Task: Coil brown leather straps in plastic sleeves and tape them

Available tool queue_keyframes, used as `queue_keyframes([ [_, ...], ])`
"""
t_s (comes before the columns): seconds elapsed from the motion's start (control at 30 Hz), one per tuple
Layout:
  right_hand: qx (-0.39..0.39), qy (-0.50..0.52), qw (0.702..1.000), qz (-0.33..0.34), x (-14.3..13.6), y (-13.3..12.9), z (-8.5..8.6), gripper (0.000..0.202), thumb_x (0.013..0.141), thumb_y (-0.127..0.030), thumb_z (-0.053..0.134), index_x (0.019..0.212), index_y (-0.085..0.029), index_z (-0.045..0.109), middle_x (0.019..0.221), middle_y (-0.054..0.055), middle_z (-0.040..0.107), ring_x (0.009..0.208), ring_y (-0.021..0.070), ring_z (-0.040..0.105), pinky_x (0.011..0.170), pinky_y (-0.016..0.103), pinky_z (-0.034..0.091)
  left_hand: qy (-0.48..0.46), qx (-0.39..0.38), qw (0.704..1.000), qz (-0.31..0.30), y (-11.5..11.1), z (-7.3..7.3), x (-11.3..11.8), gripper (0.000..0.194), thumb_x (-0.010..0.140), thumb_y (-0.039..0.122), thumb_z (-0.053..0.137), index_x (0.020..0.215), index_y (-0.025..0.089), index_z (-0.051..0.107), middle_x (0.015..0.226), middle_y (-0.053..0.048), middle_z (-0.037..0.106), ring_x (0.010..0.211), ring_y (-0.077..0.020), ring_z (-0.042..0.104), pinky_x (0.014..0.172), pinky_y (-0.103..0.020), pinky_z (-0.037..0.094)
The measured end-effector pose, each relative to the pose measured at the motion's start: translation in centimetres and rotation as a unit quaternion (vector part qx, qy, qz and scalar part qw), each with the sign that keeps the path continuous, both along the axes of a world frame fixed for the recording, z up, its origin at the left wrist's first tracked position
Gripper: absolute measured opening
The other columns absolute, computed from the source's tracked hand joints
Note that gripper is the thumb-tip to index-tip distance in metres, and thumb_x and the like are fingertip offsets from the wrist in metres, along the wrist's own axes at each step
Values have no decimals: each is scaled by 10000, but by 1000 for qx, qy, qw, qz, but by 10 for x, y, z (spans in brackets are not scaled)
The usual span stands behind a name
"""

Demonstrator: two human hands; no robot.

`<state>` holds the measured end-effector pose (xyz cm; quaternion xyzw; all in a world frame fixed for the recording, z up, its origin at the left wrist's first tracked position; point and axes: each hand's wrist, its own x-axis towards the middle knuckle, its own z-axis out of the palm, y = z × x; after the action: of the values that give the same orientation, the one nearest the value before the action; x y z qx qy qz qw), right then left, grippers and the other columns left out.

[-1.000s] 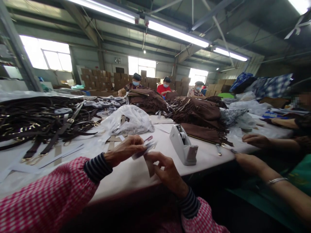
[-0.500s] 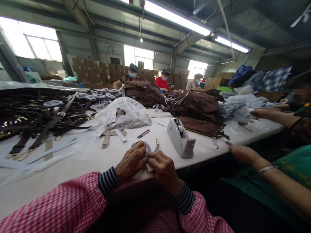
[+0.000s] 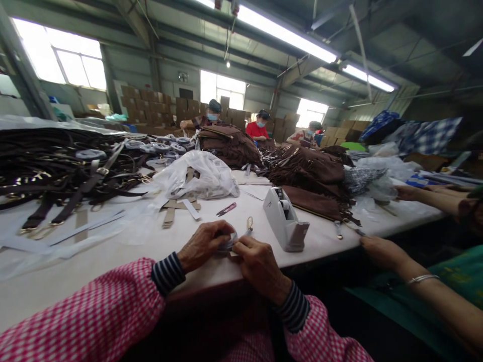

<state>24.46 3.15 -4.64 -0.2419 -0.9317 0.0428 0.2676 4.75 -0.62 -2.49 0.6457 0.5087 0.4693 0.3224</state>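
Near the table's front edge, my left hand (image 3: 206, 245) is closed on a wrapped grey coil (image 3: 227, 243), whose far side shows past the fingers. My right hand (image 3: 260, 264) pinches at the coil's right side, fingertips together, with a small beige piece below them. A gold clasp (image 3: 249, 222) sticks out just beyond my right fingers, on a greyish wrapped end. To the right stands a grey tape dispenser (image 3: 286, 221). Small pink-handled snips (image 3: 226, 209) lie on the table beyond my left hand.
Dark straps (image 3: 79, 186) pile up at the left, beside a clear plastic bag (image 3: 204, 176) and card strips (image 3: 168, 216). Brown bags (image 3: 309, 166) are heaped behind the dispenser. At the right, a person's hand (image 3: 383, 251) reaches to the table edge; people sit across.
The view has shifted, so the table things sit slightly further right. My left hand has drawn a little back from the coil's top, and its fingers have changed position. My right hand still pinches.
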Motion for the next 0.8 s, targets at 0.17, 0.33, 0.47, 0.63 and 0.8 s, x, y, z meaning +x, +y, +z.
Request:
queue_keyframes([
  [0.17,-123,37,992,-9,-9,9,20,147,923,-105,627,878,-198,732,861,22,709,800,173,662,728,256,423,-168,-35,984,54,5,-5,12,348,690,249,767,996,188,613,639,56,621,579,-144,570,576,-256,444],
  [0.33,-313,85,946,5,-21,32,32,136,753,-57,726,749,-181,672,662,-32,652,668,147,605,663,238,396,-253,-58,958,123,9,-7,16,339,587,190,752,867,181,562,566,76,613,478,-98,520,508,-219,412],
  [0.47,-388,68,918,39,-26,48,32,184,730,-92,710,894,-176,710,621,-45,659,600,136,605,625,225,412,-275,-60,950,135,10,-9,19,305,564,163,717,829,176,566,546,68,619,474,-97,521,503,-213,397],
  [0.63,-472,51,875,93,-30,58,30,72,693,-170,694,749,-141,729,618,-30,630,564,113,528,546,214,372,-263,-34,957,120,9,-9,20,318,618,227,781,859,182,580,643,56,617,576,-116,547,562,-234,418],
  [0.8,-491,66,862,105,-33,61,29,80,661,-208,707,641,-132,688,587,-35,583,555,97,449,530,219,323,-46,20,989,139,-7,-6,1,359,775,383,789,1044,205,631,922,-21,645,881,-237,596,771,-382,498],
])
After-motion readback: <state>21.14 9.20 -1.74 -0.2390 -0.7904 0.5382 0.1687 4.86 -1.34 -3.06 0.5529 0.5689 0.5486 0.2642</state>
